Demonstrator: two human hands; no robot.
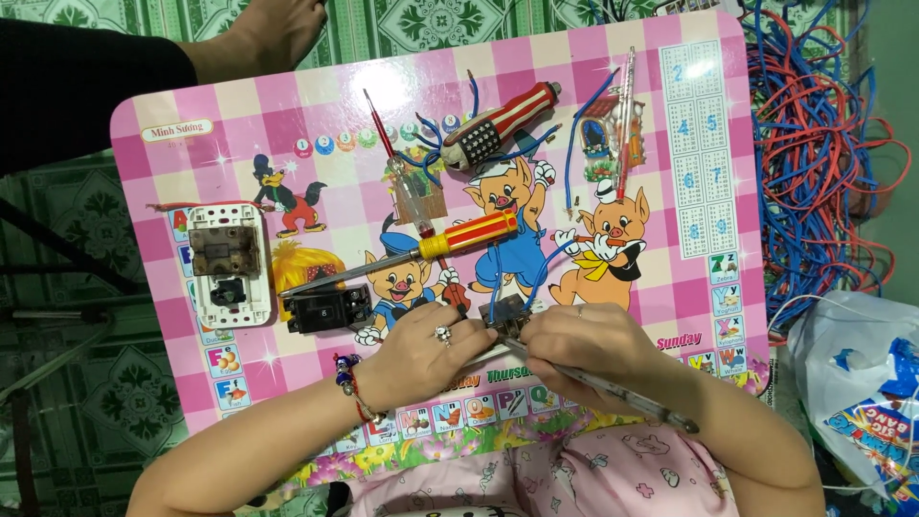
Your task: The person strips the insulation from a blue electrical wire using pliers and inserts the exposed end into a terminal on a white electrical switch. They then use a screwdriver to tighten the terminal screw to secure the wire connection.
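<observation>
Both forearms reaching in from below, left hand [421,349] knuckles up, fingers curled, ringed, beaded wrist, right hand [589,349] closed in a pinching grip, hands nearly touching

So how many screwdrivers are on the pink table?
3: a yellow-handled screwdriver lies mid-table, a thin red one above it, and a slim tool sits in the right hand. The wires might hide more.

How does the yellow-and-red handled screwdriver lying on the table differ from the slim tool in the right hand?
The yellow-and-red screwdriver lies free on the pink table, untouched; the slim tool is gripped in the right hand. The screwdriver has a thick striped handle; the slim tool is thin, pen-like and grey-clear. The screwdriver's blade points left; the slim tool's tip meets the small part steadied by the left hand. Both are long, straight hand tools.
</observation>
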